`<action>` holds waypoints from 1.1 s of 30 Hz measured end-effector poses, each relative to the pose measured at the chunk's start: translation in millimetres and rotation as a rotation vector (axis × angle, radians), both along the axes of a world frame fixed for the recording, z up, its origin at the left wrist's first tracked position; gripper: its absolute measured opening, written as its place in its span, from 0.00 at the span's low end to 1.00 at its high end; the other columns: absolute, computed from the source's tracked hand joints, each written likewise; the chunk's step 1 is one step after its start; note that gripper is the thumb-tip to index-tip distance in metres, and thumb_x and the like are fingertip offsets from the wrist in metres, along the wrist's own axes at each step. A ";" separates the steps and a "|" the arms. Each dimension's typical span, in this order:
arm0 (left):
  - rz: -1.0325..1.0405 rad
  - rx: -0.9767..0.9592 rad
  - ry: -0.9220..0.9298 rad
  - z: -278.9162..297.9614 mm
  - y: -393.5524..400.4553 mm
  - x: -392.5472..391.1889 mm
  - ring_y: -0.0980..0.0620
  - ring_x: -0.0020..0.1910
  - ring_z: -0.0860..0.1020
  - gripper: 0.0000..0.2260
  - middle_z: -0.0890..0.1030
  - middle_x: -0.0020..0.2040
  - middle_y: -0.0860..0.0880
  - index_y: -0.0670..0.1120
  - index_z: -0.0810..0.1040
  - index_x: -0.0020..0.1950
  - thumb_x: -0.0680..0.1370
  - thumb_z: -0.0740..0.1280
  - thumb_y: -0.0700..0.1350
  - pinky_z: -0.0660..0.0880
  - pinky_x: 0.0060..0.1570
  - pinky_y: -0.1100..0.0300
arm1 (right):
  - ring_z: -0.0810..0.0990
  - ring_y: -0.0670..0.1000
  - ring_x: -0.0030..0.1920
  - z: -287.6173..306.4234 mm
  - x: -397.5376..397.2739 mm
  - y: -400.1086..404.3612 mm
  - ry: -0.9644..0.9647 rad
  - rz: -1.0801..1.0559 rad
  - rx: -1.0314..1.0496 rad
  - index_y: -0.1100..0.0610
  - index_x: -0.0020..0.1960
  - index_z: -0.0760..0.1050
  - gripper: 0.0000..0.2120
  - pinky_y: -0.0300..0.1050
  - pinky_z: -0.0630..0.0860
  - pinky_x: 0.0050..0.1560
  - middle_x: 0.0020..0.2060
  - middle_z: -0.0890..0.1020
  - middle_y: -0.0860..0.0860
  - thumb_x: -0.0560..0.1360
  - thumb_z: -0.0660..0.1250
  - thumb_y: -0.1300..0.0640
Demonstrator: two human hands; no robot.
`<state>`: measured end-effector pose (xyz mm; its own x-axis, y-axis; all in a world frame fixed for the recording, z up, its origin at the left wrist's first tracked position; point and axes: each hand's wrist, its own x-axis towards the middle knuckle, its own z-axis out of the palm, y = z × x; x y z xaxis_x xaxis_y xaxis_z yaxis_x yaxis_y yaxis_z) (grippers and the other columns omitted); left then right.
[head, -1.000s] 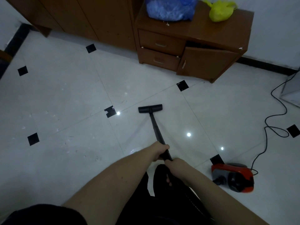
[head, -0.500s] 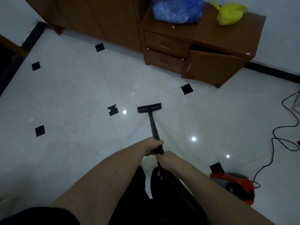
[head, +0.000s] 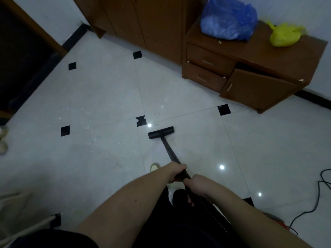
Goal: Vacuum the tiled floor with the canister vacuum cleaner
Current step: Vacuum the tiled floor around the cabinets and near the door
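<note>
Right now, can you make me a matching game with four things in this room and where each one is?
Things:
1. blue bag
2. yellow bag
3. vacuum head
4. black cord

Places:
A. on the floor tiles, at the end of the black tube
B. on the cabinet top, at its right end near the wall
C. lying loose on the floor at the far right
D. on the cabinet top, above the drawers

Pairs: 1-D, 2-B, 3-A, 4-C
</note>
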<state>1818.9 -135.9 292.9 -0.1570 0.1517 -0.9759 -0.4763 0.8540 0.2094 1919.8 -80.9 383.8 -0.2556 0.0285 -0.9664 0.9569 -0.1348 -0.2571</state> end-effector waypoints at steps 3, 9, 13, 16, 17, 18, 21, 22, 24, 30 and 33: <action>-0.008 -0.025 -0.013 -7.5 -7.7 -14.3 0.49 0.35 0.77 0.10 0.76 0.41 0.43 0.36 0.70 0.55 0.79 0.63 0.42 0.72 0.19 0.65 | 0.78 0.54 0.22 -4.2 -16.8 -6.0 -0.017 0.037 -0.016 0.65 0.41 0.73 0.17 0.41 0.76 0.29 0.24 0.80 0.56 0.80 0.54 0.56; 0.036 0.031 0.030 -13.6 -11.9 -63.7 0.48 0.36 0.77 0.10 0.75 0.40 0.43 0.37 0.70 0.55 0.78 0.64 0.41 0.75 0.23 0.62 | 0.77 0.54 0.23 -9.3 -62.2 -15.2 0.008 0.031 0.054 0.63 0.39 0.73 0.17 0.40 0.75 0.28 0.24 0.80 0.56 0.80 0.55 0.55; 0.004 0.049 0.007 -13.5 -11.3 -102.3 0.49 0.36 0.77 0.13 0.75 0.41 0.43 0.35 0.71 0.60 0.78 0.64 0.41 0.74 0.22 0.61 | 0.78 0.54 0.24 -8.1 -99.1 -18.1 -0.002 0.003 0.039 0.63 0.41 0.72 0.15 0.42 0.76 0.31 0.26 0.80 0.57 0.80 0.55 0.55; -0.055 0.018 -0.026 -20.6 -11.8 -130.8 0.46 0.40 0.78 0.14 0.76 0.41 0.43 0.35 0.71 0.60 0.79 0.64 0.42 0.75 0.26 0.60 | 0.79 0.55 0.25 -13.3 -126.5 -20.3 -0.032 -0.015 0.014 0.64 0.45 0.71 0.15 0.43 0.77 0.33 0.30 0.81 0.60 0.80 0.54 0.54; -0.067 0.008 -0.043 -21.2 -11.8 -138.4 0.45 0.43 0.78 0.12 0.76 0.41 0.42 0.35 0.71 0.58 0.79 0.63 0.42 0.76 0.29 0.59 | 0.79 0.55 0.25 -15.0 -133.6 -21.6 -0.037 -0.014 0.012 0.64 0.46 0.71 0.14 0.44 0.78 0.34 0.30 0.81 0.60 0.80 0.54 0.54; -0.079 0.000 -0.059 -21.8 -11.4 -144.7 0.44 0.44 0.78 0.11 0.76 0.40 0.42 0.35 0.71 0.56 0.79 0.63 0.42 0.77 0.32 0.58 | 0.79 0.55 0.26 -17.0 -138.7 -23.1 -0.041 -0.013 0.015 0.64 0.46 0.71 0.14 0.45 0.78 0.35 0.30 0.81 0.60 0.80 0.54 0.54; -0.104 -0.012 -0.085 -22.6 -10.2 -154.8 0.44 0.46 0.77 0.09 0.75 0.40 0.42 0.35 0.69 0.55 0.80 0.61 0.41 0.76 0.43 0.57 | 0.79 0.57 0.27 -19.7 -147.0 -25.7 -0.056 -0.033 0.025 0.64 0.45 0.71 0.14 0.48 0.78 0.36 0.30 0.80 0.60 0.79 0.55 0.54; -0.110 -0.006 -0.090 -21.9 -9.6 -156.2 0.44 0.46 0.77 0.09 0.75 0.40 0.41 0.35 0.68 0.55 0.80 0.61 0.41 0.76 0.43 0.57 | 0.79 0.57 0.28 -20.5 -148.4 -26.1 -0.058 -0.042 0.022 0.64 0.45 0.71 0.13 0.49 0.78 0.36 0.30 0.80 0.60 0.79 0.55 0.55; -0.121 0.002 -0.091 -21.1 -9.8 -156.3 0.44 0.46 0.77 0.09 0.76 0.42 0.41 0.35 0.68 0.56 0.80 0.61 0.40 0.77 0.40 0.57 | 0.79 0.58 0.32 -20.9 -149.0 -26.7 -0.066 -0.075 0.013 0.64 0.45 0.71 0.12 0.50 0.78 0.36 0.31 0.79 0.60 0.78 0.56 0.55; -0.157 -0.004 -0.065 -11.5 -24.8 -139.2 0.46 0.45 0.76 0.12 0.73 0.39 0.43 0.36 0.69 0.60 0.80 0.62 0.42 0.76 0.30 0.59 | 0.80 0.58 0.32 -11.5 -132.8 -42.7 -0.080 -0.093 0.007 0.64 0.48 0.71 0.12 0.49 0.79 0.37 0.33 0.79 0.61 0.80 0.55 0.56; -0.139 0.002 -0.061 -4.2 -38.2 -121.0 0.46 0.47 0.75 0.08 0.72 0.38 0.44 0.38 0.67 0.54 0.81 0.62 0.42 0.76 0.32 0.60 | 0.79 0.56 0.30 -3.4 -118.7 -54.5 -0.093 -0.012 0.026 0.64 0.46 0.71 0.13 0.47 0.78 0.39 0.31 0.81 0.59 0.80 0.54 0.56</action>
<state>1697.9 -174.1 288.8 -0.0751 0.1699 -0.9826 -0.3649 0.9124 0.1856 1801.1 -135.4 380.4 -0.1646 0.0564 -0.9847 0.9751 -0.1409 -0.1711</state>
